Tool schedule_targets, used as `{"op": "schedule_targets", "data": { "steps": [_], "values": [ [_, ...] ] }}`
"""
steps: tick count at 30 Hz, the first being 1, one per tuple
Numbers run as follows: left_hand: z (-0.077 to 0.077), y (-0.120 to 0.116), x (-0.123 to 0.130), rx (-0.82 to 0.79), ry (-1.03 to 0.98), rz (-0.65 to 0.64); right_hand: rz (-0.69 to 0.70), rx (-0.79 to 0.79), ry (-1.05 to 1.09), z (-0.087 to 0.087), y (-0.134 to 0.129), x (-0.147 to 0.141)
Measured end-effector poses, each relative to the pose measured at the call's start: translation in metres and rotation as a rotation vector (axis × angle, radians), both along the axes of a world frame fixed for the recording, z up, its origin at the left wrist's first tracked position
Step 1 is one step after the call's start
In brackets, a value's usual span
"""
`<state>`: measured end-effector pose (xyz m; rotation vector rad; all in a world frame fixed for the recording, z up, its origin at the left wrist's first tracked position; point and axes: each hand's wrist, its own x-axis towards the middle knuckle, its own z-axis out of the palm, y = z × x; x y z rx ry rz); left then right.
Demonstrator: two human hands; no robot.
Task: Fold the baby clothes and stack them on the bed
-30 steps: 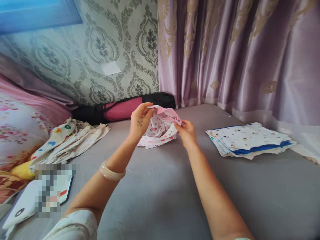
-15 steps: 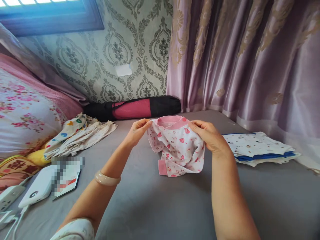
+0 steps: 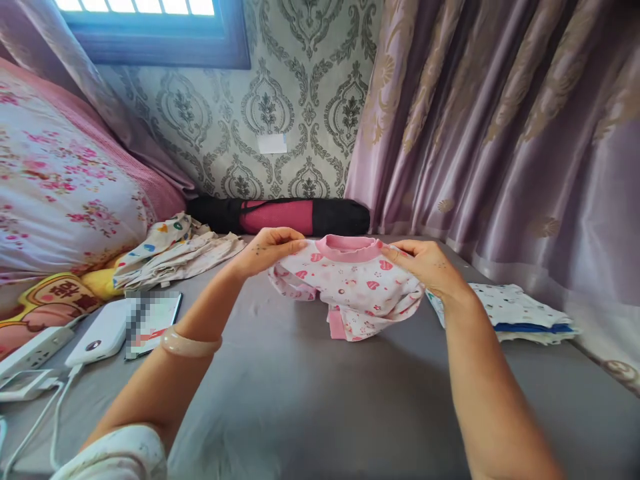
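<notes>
Toward twelve o'clock, the left hand point(image 3: 267, 252) and right hand point(image 3: 429, 268) each pinch a shoulder of the small shirt point(image 3: 356, 283) between thumb and fingers, seemingly to spread its collar point(image 3: 349, 249) (pink, ribbed) above the grey sheet point(image 3: 310, 400).

One shirt point(image 3: 360, 283), one clothes stack point(image 3: 525, 307), one long bag point(image 3: 280, 217), one phone point(image 3: 156, 325), one power bank point(image 3: 100, 332), one power strip point(image 3: 35, 352), one bangle point(image 3: 190, 344), one window point(image 3: 155, 33).
</notes>
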<state>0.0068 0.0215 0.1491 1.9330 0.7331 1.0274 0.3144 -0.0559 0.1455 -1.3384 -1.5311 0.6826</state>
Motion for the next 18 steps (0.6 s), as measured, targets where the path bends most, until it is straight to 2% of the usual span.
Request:
{"op": "schedule_targets", "data": {
  "steps": [4,7,9,10,11,13,15,18],
  "values": [
    [0.051,-0.041,-0.025,0.072,0.072,-0.009,0.098,-0.083,0.02,0.047,-0.034,-0.006],
    [0.087,-0.074,-0.04,0.095,-0.002,0.096,0.15,-0.113,0.052,0.082,-0.059,-0.011],
    [0.1,-0.083,-0.045,0.102,-0.052,0.168,0.159,-0.13,0.084,0.096,-0.064,-0.015],
    [0.102,-0.081,-0.046,0.073,-0.064,0.184,0.161,-0.138,0.1,0.099,-0.062,-0.016],
    [0.1,-0.074,-0.046,0.022,-0.058,0.187,0.162,-0.146,0.116,0.099,-0.057,-0.018],
    [0.084,-0.051,-0.043,-0.103,-0.002,0.162,0.167,-0.17,0.131,0.087,-0.04,-0.02],
    [0.054,-0.021,-0.038,-0.124,0.076,0.147,0.17,-0.197,0.099,0.062,-0.015,-0.02],
    [-0.004,0.019,-0.028,0.022,0.203,0.095,0.171,-0.151,-0.09,0.011,0.021,-0.018]
  ]
}}
